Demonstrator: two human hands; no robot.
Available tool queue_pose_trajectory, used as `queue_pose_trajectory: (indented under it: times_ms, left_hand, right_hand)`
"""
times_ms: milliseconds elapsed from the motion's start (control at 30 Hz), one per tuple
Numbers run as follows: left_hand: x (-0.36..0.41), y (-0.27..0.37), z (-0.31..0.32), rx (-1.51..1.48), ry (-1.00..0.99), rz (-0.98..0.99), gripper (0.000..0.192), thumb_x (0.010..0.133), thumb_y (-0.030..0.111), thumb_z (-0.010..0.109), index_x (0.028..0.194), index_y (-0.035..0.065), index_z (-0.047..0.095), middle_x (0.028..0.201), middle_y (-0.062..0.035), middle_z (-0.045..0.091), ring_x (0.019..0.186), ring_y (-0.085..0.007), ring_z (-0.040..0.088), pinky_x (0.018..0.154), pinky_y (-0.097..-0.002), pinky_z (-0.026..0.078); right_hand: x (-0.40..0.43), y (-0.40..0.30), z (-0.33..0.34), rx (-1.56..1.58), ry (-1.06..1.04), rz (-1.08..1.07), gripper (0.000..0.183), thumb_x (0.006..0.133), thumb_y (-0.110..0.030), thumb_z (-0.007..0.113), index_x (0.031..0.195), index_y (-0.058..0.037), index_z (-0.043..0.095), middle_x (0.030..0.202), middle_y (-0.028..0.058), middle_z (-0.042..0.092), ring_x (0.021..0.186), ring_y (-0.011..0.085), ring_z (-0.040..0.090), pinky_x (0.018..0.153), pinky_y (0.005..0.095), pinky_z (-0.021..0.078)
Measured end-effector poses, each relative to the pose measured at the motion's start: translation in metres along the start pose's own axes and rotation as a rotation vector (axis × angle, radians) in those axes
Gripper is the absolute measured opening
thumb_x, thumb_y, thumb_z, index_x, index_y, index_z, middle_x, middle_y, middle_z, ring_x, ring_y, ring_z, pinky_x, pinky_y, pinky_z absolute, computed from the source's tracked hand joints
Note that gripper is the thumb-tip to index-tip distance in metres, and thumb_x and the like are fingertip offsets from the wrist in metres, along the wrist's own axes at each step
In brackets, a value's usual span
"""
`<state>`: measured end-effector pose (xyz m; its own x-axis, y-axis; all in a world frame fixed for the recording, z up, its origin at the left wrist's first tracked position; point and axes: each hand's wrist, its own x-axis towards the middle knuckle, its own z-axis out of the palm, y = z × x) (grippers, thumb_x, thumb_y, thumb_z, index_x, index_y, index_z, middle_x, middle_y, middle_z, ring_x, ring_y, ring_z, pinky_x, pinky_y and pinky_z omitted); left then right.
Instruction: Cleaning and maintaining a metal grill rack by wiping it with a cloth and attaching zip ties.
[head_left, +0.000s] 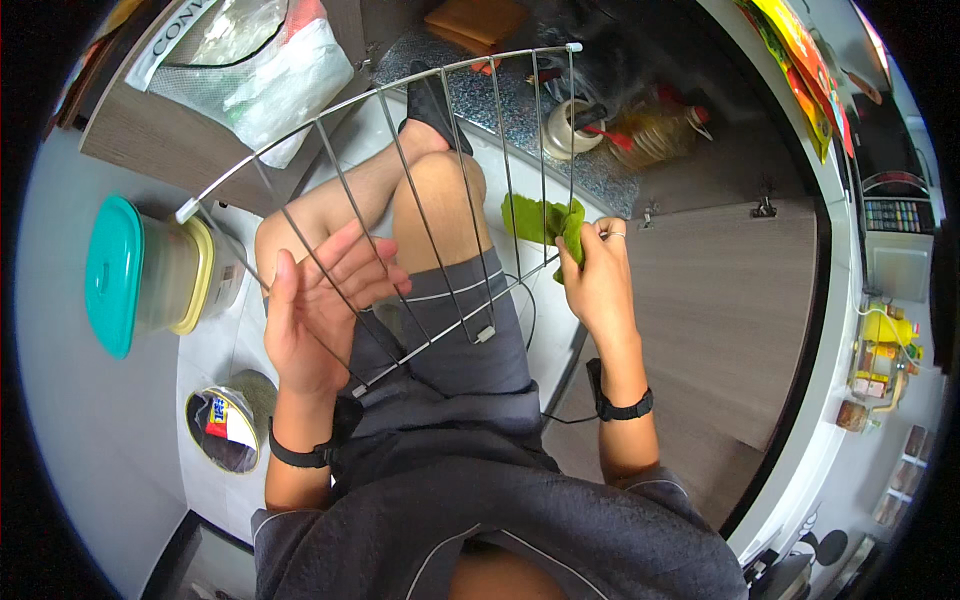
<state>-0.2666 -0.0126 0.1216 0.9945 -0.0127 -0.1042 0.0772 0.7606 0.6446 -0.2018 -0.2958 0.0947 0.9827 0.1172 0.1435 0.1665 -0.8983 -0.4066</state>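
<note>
A metal wire rack (381, 88) with white end caps stands tilted over my lap, its thin bars running between two longer rails. My left hand (319, 315) is behind the bars at the rack's left part, palm up with its fingers apart; whether it bears any of the rack's weight cannot be told. At the rack's right end, my right hand (596, 270) grips a green cloth (536, 217), which is folded around or against the end bars. Part of the cloth hangs behind the bars.
An open cabinet ahead holds a stone mortar (561, 131) and an oil bottle (656, 139). Left are lidded plastic containers (112, 277) and a small bin (223, 431). A cabinet door (720, 300) stands at right; a packed bag (292, 82) lies upper left.
</note>
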Motion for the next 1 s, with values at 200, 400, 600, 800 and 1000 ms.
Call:
queue_pose_trajectory:
  times_ms: [200,400,600,800,1000]
  left_hand:
    - [0.000,0.001,0.004,0.035,0.017,-0.008,0.067,0.099,0.047,0.019,0.128,-0.0065,0.047,0.115,-0.0267,0.059,0.097,-0.0373,0.061,0.089,-0.0452,0.046]
    - [0.000,0.012,-0.001,0.033,0.001,-0.035,0.067,0.098,0.047,0.020,0.128,-0.0070,0.047,0.114,-0.0277,0.058,0.096,-0.0384,0.062,0.089,-0.0458,0.047]
    - [0.002,0.014,-0.006,-0.060,-0.051,0.046,0.067,0.098,0.047,0.018,0.129,-0.0054,0.046,0.115,-0.0268,0.059,0.098,-0.0402,0.061,0.088,-0.0490,0.047]
    - [0.000,0.015,-0.008,-0.170,-0.070,0.157,0.059,0.099,0.046,0.023,0.130,0.0018,0.046,0.117,-0.0223,0.061,0.098,-0.0421,0.061,0.085,-0.0538,0.049]
    - [-0.002,0.023,-0.010,-0.108,-0.109,0.232,0.058,0.099,0.045,0.024,0.132,0.0023,0.045,0.118,-0.0215,0.060,0.098,-0.0408,0.061,0.086,-0.0536,0.048]
  right_hand:
    - [0.006,0.014,0.004,-0.007,-0.164,-0.051,0.019,0.087,-0.016,0.061,0.088,0.0014,0.052,0.085,0.0216,0.059,0.080,0.0421,0.054,0.069,0.0465,0.0435]
    - [0.001,0.009,-0.004,-0.058,-0.085,-0.124,0.017,0.088,-0.016,0.061,0.092,0.0002,0.057,0.074,0.0174,0.061,0.070,0.0314,0.060,0.063,0.0397,0.0466]
    - [0.002,0.029,-0.006,0.989,0.380,0.339,0.025,0.095,-0.025,0.056,0.106,-0.0026,0.058,0.088,0.0063,0.062,0.079,0.0165,0.057,0.071,0.0295,0.0481]
    - [0.005,0.036,-0.013,1.928,0.407,0.422,0.035,0.095,-0.032,0.048,0.116,-0.0042,0.052,0.108,0.0114,0.060,0.103,0.0243,0.058,0.094,0.0414,0.0458]
    - [0.003,0.093,-0.027,1.804,0.727,0.511,0.031,0.094,-0.026,0.045,0.112,-0.0024,0.054,0.113,0.0129,0.060,0.105,0.0290,0.058,0.093,0.0460,0.0463]
